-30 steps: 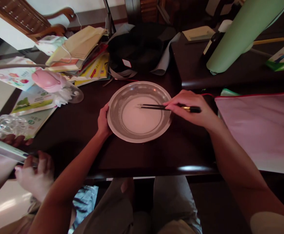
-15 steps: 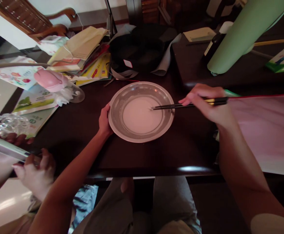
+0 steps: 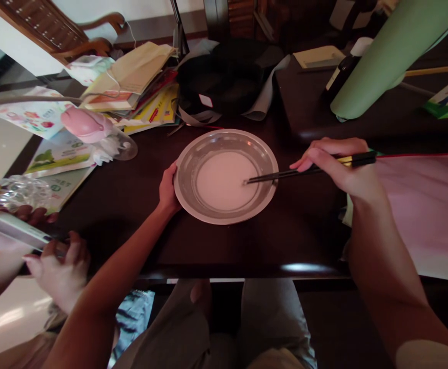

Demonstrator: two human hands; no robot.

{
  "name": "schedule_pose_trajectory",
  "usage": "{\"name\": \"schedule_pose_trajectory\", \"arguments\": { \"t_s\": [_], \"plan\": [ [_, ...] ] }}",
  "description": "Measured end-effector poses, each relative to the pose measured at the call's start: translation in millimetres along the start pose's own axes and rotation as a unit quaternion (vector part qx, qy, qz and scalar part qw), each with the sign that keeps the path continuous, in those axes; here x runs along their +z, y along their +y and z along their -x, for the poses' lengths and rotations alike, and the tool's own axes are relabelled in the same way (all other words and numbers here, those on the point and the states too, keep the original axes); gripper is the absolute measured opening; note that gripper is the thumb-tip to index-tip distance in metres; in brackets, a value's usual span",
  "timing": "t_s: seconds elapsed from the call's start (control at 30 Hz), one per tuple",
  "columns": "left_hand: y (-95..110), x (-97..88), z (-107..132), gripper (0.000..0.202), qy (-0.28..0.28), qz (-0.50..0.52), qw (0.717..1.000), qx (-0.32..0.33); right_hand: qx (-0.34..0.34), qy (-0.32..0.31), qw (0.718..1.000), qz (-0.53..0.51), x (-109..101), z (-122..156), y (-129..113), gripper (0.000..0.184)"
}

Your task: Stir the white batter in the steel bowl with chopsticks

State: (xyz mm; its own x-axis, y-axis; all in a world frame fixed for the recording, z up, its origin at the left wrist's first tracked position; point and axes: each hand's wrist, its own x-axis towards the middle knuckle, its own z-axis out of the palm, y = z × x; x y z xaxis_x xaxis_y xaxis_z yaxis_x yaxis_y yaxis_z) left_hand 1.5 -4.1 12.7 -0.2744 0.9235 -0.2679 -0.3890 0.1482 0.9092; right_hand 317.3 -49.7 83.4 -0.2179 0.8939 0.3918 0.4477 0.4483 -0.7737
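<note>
A round metal bowl (image 3: 226, 217) stands on the dark table, with a whitish, pinkish-looking liquid (image 3: 226, 179) in its bottom. My left hand (image 3: 169, 188) grips the bowl's left rim, its fingers partly hidden behind the wall. Held in my right hand (image 3: 337, 161) is a pair of black chopsticks (image 3: 281, 175) with gold bands near the thick ends. They reach over the bowl's right rim, and their tips touch the liquid right of its middle.
At the left, another person's hands (image 3: 60, 266) hold a phone (image 3: 14, 230). Behind the bowl lie a black bag (image 3: 224, 77) and piled papers (image 3: 143, 72). A green roll (image 3: 393, 56) and dark bottle (image 3: 341, 74) stand back right. Pink cloth (image 3: 427, 205) covers the right side.
My right hand has shifted a little right and down, and the chopstick tips have moved slightly lower in the bowl. My left hand keeps its hold. The whole view has shifted slightly.
</note>
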Motion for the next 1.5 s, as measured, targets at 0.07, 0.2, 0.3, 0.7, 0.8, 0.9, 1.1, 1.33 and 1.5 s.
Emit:
{"name": "schedule_pose_trajectory", "arguments": {
  "t_s": [0.07, 0.2, 0.3, 0.7, 0.8, 0.9, 1.1, 1.33, 1.5],
  "plan": [
    [0, -0.4, 0, 0.021, -0.002, -0.007, 1.000, 0.009, -0.018, -0.066, 0.997, -0.022, 7, -1, -3, 0.025],
    [-2, -3.0, -3, 0.018, -0.003, -0.013, 1.000, 0.021, -0.071, -0.095, 0.993, -0.004, 21, -4, -1, 0.010],
    [-4, -5.4, -5, 0.016, -0.007, -0.016, 0.999, 0.029, -0.012, 0.002, 1.000, 0.010, 7, -2, 1, 0.018],
    [2, 1.3, 1, 0.022, -0.004, 0.008, 1.000, 0.006, -0.060, -0.018, 0.997, 0.050, 15, -4, 3, 0.015],
    [1, 1.8, 2, 0.023, 0.001, 0.000, 1.000, 0.004, -0.005, 0.013, 1.000, 0.023, 2, 0, 0, 0.028],
    [2, 1.7, 2, 0.019, 0.000, -0.013, 1.000, 0.008, -0.030, -0.075, 0.997, -0.021, 10, 0, -3, 0.025],
    [2, 1.5, 1, 0.019, 0.012, -0.009, 1.000, 0.003, -0.052, -0.044, 0.995, 0.074, 14, -3, 4, 0.016],
    [0, -0.9, 0, 0.021, -0.001, -0.012, 1.000, 0.002, -0.042, -0.083, 0.996, 0.012, 10, 0, -5, 0.023],
    [1, -1.0, 0, 0.018, -0.006, -0.028, 1.000, 0.010, -0.075, -0.067, 0.993, 0.064, 23, -3, 2, 0.015]
  ]
}}
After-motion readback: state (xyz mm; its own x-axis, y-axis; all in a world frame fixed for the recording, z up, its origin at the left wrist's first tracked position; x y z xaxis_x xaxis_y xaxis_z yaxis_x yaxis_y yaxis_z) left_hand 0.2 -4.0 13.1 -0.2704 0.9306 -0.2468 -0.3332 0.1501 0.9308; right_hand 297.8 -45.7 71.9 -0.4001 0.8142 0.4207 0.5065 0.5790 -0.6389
